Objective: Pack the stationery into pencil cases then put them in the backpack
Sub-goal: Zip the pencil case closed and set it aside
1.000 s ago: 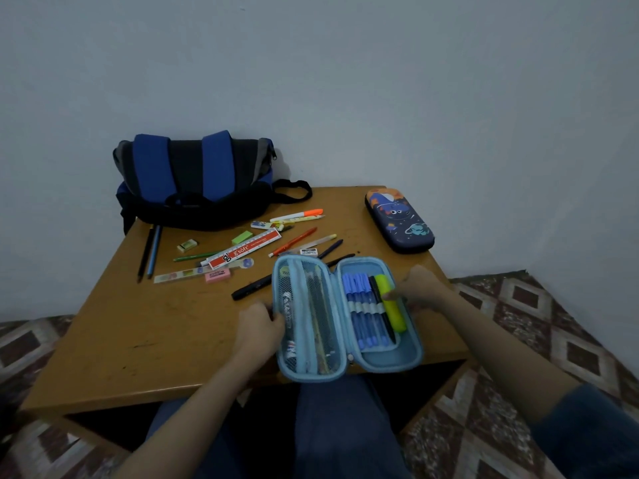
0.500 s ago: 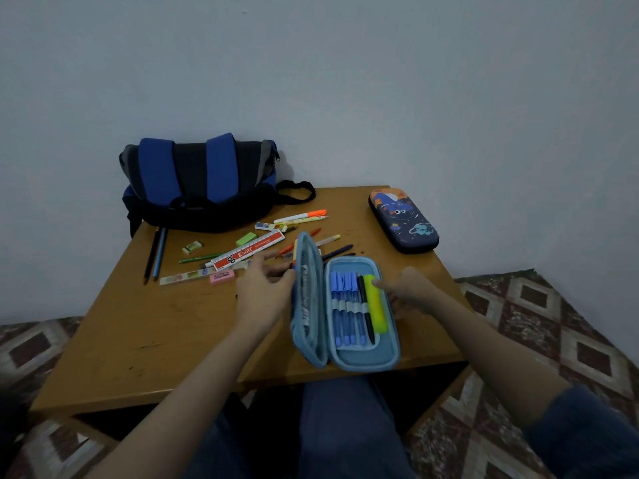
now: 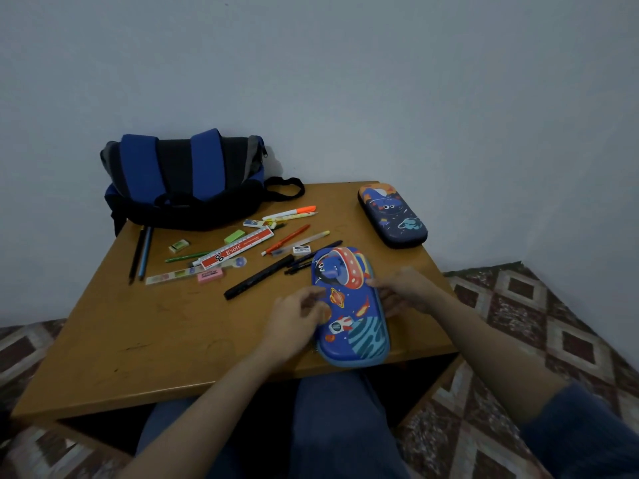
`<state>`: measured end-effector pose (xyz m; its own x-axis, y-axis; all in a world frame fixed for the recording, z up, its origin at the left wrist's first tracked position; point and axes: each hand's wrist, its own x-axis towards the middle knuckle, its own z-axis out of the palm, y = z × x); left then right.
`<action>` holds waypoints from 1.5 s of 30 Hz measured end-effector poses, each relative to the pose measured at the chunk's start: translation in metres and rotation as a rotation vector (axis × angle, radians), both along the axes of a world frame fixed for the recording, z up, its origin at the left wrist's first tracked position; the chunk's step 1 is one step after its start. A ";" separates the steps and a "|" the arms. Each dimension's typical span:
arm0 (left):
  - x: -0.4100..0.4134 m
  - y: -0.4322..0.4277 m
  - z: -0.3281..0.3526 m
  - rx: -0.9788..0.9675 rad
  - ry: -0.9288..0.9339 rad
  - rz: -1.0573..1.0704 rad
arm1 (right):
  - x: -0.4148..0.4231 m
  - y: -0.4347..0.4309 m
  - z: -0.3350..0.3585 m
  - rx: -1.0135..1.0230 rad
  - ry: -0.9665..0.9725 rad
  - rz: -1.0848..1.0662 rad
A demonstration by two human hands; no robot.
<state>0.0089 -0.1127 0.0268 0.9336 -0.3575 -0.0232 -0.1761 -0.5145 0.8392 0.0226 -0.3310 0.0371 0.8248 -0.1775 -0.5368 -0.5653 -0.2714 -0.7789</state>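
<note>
A blue pencil case with a space print lies folded shut at the near edge of the wooden table. My left hand rests against its left side, fingers curled at the lid's edge. My right hand touches its right side with fingers spread along the rim. A second, dark blue pencil case lies shut at the table's far right. The blue and black backpack stands at the far left against the wall. Loose stationery lies between them: a black marker, a red ruler, pens, pencils and erasers.
Two pencils lie near the backpack, with a pink eraser and a pale ruler beside them. The wall runs right behind the table. Patterned floor tiles show to the right, and my knees are under the table's front edge.
The blue pencil case lay open with pens showing; my left hand folded its left half over to the right, and it now lies shut with the printed lid up.
</note>
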 end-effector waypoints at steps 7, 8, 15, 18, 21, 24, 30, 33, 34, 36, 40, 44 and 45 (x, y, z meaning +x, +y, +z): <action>-0.004 0.028 -0.016 0.126 0.283 -0.184 | 0.008 0.005 0.005 -0.196 -0.058 0.022; -0.005 0.028 -0.020 0.121 0.263 -0.175 | 0.009 0.007 0.007 -0.241 -0.084 0.029; -0.020 0.021 -0.032 0.105 0.177 -0.033 | 0.013 0.020 0.010 -0.345 -0.156 0.073; -0.022 0.023 -0.030 0.009 0.173 0.061 | 0.012 0.023 0.011 -0.348 -0.157 0.083; -0.021 0.021 -0.027 -0.011 0.159 0.081 | 0.012 0.027 0.011 -0.330 -0.145 0.085; -0.021 0.021 -0.026 0.056 0.135 0.079 | 0.014 0.033 0.009 -0.341 -0.138 0.077; -0.030 0.034 -0.027 0.238 -0.016 -0.002 | 0.018 0.032 0.002 -0.375 -0.032 0.133; -0.041 0.034 -0.032 0.247 -0.037 -0.011 | 0.019 0.033 0.001 -0.369 -0.039 0.107; -0.046 0.033 -0.035 0.246 -0.041 -0.018 | 0.018 0.034 0.002 -0.362 -0.039 0.101; -0.057 0.030 -0.038 0.236 -0.054 -0.023 | 0.020 0.035 0.001 -0.368 -0.037 0.095; -0.074 0.018 -0.043 0.199 -0.137 -0.073 | 0.023 0.036 0.000 -0.353 -0.002 0.085; -0.082 0.002 -0.041 0.161 -0.166 -0.068 | 0.023 0.035 -0.011 -0.269 -0.005 0.052; -0.080 0.003 -0.040 0.158 -0.160 -0.036 | 0.020 0.038 -0.009 -0.238 -0.012 0.016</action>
